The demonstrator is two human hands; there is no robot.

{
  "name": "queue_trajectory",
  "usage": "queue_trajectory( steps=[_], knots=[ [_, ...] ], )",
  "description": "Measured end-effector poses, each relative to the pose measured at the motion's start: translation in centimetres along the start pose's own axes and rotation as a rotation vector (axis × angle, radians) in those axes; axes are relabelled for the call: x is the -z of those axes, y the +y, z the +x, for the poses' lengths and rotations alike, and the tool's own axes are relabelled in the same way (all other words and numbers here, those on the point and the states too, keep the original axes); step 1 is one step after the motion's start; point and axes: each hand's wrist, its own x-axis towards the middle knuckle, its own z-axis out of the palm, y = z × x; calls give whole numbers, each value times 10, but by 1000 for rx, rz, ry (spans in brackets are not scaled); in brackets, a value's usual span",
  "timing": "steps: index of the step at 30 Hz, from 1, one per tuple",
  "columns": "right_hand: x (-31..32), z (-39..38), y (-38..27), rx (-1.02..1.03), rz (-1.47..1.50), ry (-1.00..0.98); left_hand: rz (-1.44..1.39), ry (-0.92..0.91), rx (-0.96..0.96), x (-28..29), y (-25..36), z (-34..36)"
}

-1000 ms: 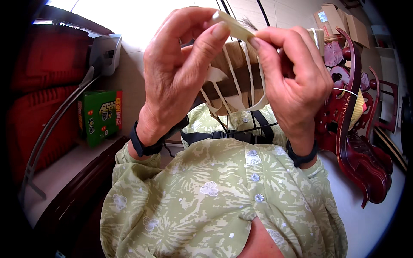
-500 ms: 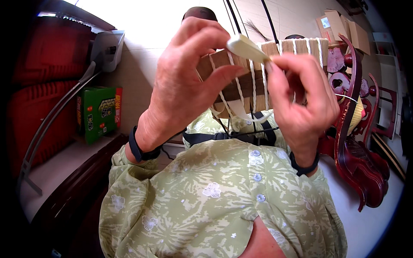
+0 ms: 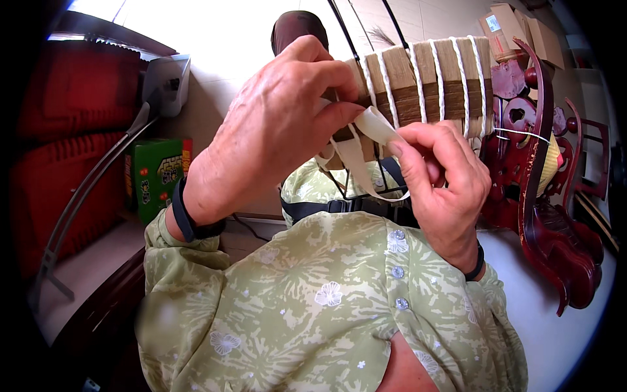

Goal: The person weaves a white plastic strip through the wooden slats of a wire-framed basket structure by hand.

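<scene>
A flat cream ribbon-like strip (image 3: 377,127) is folded in a loop between my hands, and a tail of it hangs below in a curve. My left hand (image 3: 271,124) pinches one side of the loop between thumb and forefinger. The fingers of my right hand (image 3: 450,179) are closed on its other side. Just beyond my hands is a brown layered block (image 3: 428,98) crossed by several white twisted cords (image 3: 464,68). My left hand covers part of the block's left end.
Dark rods (image 3: 395,23) rise behind the block. A carved dark-red wooden frame (image 3: 539,150) stands at right, with cardboard boxes (image 3: 513,32) beyond. To the left are red ribbed cushions (image 3: 78,176), a green box (image 3: 160,173) and a grey bin (image 3: 166,85) with a curved metal bar.
Both hands have come lower and nearer to me, with the strip between them. It was stretched taut and now bends in a loop. More of the block shows.
</scene>
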Motion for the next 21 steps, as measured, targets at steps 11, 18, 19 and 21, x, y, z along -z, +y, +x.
queue_trajectory(
  steps=[11,18,19,21],
  knots=[
    [1,1,2,-78,124,42,-369,-184,260,5,4,16],
    [2,-1,8,-56,113,37,-167,-187,65,5,2,16],
    [2,-2,8,-55,111,27,-155,-217,83,5,3,19],
    [4,-4,7,-51,115,-1,-201,-237,139,5,5,22]
  ],
)
